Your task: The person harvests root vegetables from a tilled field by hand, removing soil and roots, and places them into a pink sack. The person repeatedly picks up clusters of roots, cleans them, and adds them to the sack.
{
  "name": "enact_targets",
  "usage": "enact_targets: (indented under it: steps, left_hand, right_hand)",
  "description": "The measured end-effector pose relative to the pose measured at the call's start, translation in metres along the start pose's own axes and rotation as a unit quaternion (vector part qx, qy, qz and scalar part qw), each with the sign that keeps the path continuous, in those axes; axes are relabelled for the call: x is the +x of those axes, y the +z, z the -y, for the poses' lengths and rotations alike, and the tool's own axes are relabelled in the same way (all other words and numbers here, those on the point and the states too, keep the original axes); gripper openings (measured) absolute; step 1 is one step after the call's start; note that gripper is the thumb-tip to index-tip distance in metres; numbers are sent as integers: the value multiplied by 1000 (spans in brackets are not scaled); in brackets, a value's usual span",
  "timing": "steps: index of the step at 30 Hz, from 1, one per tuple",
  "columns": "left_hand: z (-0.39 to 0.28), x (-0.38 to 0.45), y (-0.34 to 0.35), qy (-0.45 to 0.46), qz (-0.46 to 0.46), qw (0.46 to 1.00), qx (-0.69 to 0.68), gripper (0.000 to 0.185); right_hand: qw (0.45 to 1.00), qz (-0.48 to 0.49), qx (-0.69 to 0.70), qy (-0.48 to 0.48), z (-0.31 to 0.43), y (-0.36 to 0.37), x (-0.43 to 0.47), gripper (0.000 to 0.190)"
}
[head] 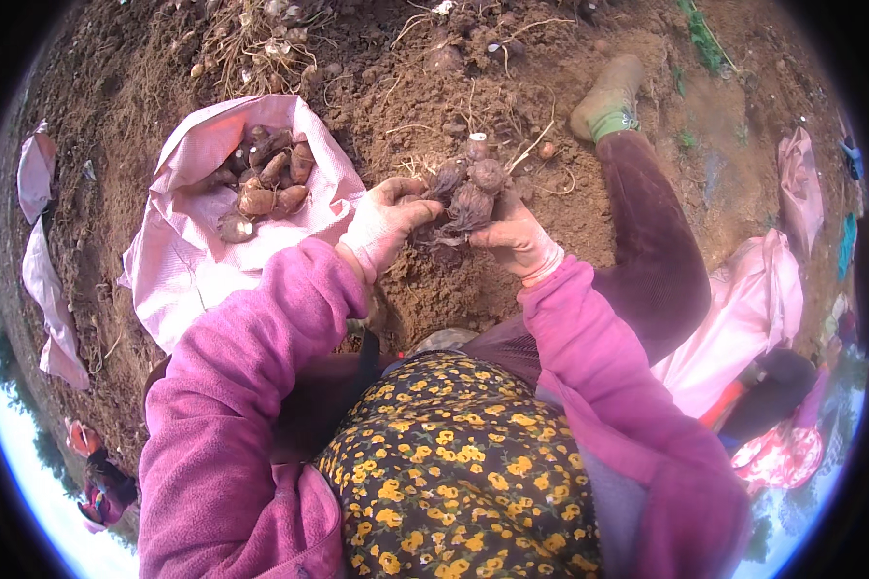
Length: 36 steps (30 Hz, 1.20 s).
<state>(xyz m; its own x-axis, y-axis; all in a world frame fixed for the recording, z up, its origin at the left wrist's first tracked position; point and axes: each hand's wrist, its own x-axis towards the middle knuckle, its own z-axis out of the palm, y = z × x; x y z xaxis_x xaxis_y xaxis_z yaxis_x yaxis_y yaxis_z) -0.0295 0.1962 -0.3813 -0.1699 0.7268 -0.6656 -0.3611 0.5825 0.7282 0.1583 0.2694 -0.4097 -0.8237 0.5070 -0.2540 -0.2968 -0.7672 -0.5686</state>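
Between my two hands is a clump of brown taro-like corms [471, 195] with dry husks and thin roots. My left hand [385, 221], in a soiled light glove, grips the clump's left side with thumb and fingers. On its right side my right hand [515, 235], gloved alike, holds it, with the fingertips partly hidden behind the corms. Left of my hands lies an open pink woven sack [195, 268]. Several loose corms [257, 199] rest in its mouth, one showing a pale cut face.
More corms with tangled roots [268, 43] lie on the brown soil beyond the sack. My bent leg and muddy shoe [612, 90] flank the soil on the right. Further pink sacks [746, 311] lie at both sides. Other people [775, 412] are at the lower right and lower left edges.
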Motion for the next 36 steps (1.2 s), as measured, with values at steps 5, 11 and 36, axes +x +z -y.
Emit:
enact_targets:
  steps: [5,11,36]
  left_hand:
    - [22,-26,7,297,-244,862,330,48]
    - [27,-40,28,550,-239,698,391,56]
    - [42,-14,12,464,-145,722,492,52]
  right_hand:
    - [981,-128,-105,-101,-4,22,-1,104]
    - [969,-210,-112,-60,-21,17,6,105]
    - [900,-267,-337,75,13,0,16,85]
